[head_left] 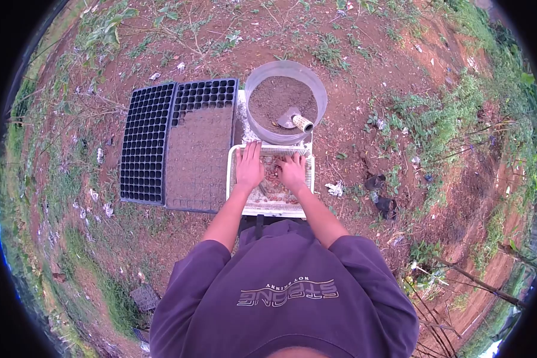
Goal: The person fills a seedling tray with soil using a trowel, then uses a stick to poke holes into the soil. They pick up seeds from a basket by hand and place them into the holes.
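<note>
A shallow, cream-white plastic basket (271, 212) with slatted sides lies right in front of my body. Reddish-brown and pale bits (272, 190) cover part of its floor; they are too small to identify. My left hand (250, 166) rests over its left side, fingers stretched towards the far rim and slightly apart. Over the right half, my right hand (290, 173) reaches down among the bits with bent, spread fingers. I cannot make out anything held in either hand. Just beyond the basket stands a round, translucent tub (258, 128) of dark soil, with a scoop (292, 118) lying in it.
Left of the basket lie two black seedling trays: one with bare cells (148, 143), the other partly covered with soil (200, 158). A white speckled surface (243, 119) shows under the tub. Dark shoes (383, 204) lie on the ground to the right, amid weeds, twigs and scraps.
</note>
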The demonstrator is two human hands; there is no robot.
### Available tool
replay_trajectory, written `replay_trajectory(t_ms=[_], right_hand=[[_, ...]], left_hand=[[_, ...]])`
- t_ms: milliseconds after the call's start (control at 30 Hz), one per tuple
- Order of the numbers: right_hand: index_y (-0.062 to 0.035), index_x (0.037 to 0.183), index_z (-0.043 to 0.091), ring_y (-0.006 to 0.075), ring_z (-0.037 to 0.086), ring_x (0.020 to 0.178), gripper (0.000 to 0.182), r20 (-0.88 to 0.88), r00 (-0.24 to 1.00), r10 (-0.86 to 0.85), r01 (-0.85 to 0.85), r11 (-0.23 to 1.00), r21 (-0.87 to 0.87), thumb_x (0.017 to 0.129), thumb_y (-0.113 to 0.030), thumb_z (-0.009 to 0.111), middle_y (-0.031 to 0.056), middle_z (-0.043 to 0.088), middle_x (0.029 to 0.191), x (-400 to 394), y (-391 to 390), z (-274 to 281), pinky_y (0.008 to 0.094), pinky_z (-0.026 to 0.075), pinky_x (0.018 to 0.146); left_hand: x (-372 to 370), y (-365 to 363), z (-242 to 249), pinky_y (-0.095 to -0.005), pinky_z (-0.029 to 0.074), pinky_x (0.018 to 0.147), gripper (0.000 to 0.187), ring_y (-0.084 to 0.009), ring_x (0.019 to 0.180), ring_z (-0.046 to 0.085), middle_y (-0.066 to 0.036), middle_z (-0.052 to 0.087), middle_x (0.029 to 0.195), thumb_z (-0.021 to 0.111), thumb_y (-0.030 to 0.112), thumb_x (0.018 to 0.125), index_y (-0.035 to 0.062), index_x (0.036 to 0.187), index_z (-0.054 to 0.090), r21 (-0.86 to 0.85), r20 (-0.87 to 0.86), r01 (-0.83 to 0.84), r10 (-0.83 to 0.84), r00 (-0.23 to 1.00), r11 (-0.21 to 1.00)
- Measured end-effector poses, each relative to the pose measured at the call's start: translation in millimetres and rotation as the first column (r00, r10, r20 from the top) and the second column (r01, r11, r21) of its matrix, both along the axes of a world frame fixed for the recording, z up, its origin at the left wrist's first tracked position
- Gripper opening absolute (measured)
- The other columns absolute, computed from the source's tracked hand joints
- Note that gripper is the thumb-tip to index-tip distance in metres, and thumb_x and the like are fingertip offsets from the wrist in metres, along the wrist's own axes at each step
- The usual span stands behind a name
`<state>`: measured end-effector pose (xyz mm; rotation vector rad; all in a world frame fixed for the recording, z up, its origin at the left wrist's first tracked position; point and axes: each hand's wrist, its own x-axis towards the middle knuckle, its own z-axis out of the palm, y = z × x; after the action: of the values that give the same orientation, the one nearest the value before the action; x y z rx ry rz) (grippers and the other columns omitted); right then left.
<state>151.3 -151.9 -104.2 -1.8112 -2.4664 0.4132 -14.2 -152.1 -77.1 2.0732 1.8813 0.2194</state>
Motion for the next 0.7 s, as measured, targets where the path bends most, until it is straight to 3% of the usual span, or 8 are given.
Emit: replay_trajectory(t_ms=[67, 300, 433, 500, 700], right_hand=[[-0.0203, 0.102, 0.073, 0.0290, 0.045, 0.112, 0.026, -0.044, 0.996, -0.083, 0.082, 0.996, -0.024, 0.078, -0.022, 0.064, 0.0061, 0.062, 0.107, -2, -1, -3, 0.0457, 0.029, 0.101], [-0.0210, 0.097, 0.072, 0.0284, 0.046, 0.111, 0.025, -0.064, 0.991, -0.119, 0.119, 0.993, -0.007, 0.072, -0.020, 0.069, 0.0047, 0.060, 0.108, -4, -4, -12, 0.0438, 0.030, 0.099], [-0.0210, 0.091, 0.072, 0.0283, 0.046, 0.110, 0.022, -0.192, 0.962, -0.194, 0.198, 0.980, 0.001, 0.069, -0.017, 0.071, 0.0040, 0.060, 0.107, -4, -8, -10, 0.0437, 0.032, 0.097], [-0.0208, 0.089, 0.071, 0.0282, 0.046, 0.109, 0.021, -0.219, 0.948, -0.232, 0.238, 0.971, 0.003, 0.068, -0.017, 0.072, 0.0039, 0.060, 0.106, -3, -11, -10, 0.0435, 0.033, 0.096], [-0.0155, 0.093, 0.074, 0.0291, 0.050, 0.096, 0.020, -0.526, 0.816, -0.239, 0.353, 0.927, 0.126, 0.073, -0.015, 0.073, 0.0053, 0.062, 0.096, -8, -20, -2, 0.0412, 0.041, 0.088]], left_hand=[[0, -1, 1, -0.0512, 0.009, 0.118, 0.066, -0.0250, 0.143, 0.021, -0.011, 0.032, 0.149, 0.051, 0.014, 0.085, 0.0059, 0.146, 0.027, -0.001, -0.003, 0.003, -0.003, 1.000, 1.000], [-4, 0, 2, -0.0512, 0.010, 0.117, 0.068, -0.0245, 0.144, 0.020, -0.012, 0.031, 0.149, 0.051, 0.013, 0.083, 0.0064, 0.146, 0.027, -0.020, 0.010, 0.026, -0.026, 1.000, 0.999], [-7, 1, -1, -0.0521, 0.009, 0.117, 0.069, -0.0259, 0.142, 0.023, -0.012, 0.033, 0.147, 0.054, 0.014, 0.081, 0.0075, 0.145, 0.028, 0.042, 0.028, 0.040, -0.041, 0.999, 0.998], [-8, 0, -1, -0.0523, 0.009, 0.117, 0.070, -0.0267, 0.143, 0.021, -0.013, 0.031, 0.148, 0.054, 0.015, 0.082, 0.0077, 0.145, 0.027, 0.002, 0.040, 0.045, -0.045, 0.998, 0.999], [-16, -2, 6, -0.0541, 0.009, 0.117, 0.071, -0.0270, 0.144, 0.019, -0.012, 0.028, 0.152, 0.054, 0.018, 0.083, 0.0080, 0.147, 0.025, -0.064, 0.053, 0.040, -0.037, 0.998, 0.997]])
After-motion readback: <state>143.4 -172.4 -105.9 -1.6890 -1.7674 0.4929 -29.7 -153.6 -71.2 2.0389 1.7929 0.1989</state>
